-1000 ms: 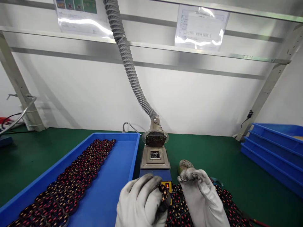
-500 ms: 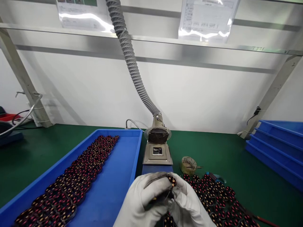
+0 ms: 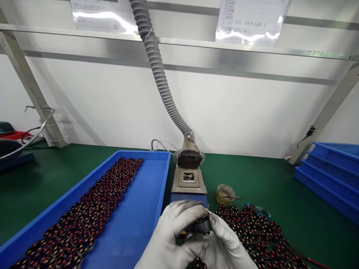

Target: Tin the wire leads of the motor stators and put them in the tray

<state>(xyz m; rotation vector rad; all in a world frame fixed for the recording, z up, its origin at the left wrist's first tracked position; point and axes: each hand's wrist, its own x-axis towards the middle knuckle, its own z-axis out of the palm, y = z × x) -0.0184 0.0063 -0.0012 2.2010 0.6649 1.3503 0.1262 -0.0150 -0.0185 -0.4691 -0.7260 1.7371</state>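
Both hands wear white gloves with dark smudges and meet at the bottom centre. Fingers of my left hand (image 3: 179, 233) are closed round a small black round part (image 3: 203, 225), with a bit of yellow showing beside it. My right hand (image 3: 226, 243) pinches the same part from the right; its lower fingers are partly hidden. Just beyond the hands stands a metal soldering pot (image 3: 189, 183) on a blue base, under a fume hood. Many similar round parts (image 3: 256, 233) with red and yellow spots lie at the right, and a few show below the hands.
A long blue tray (image 3: 134, 209) at the left holds rows of the parts. Behind the right-hand pile are a small round tin (image 3: 225, 195) and a blue-handled tool (image 3: 260, 211). Stacked blue trays (image 3: 331, 179) stand far right. A grey hose (image 3: 164, 82) hangs above.
The round part has turned between my fingers, so its black side now shows instead of its spotted face. The whole view has shifted slightly.
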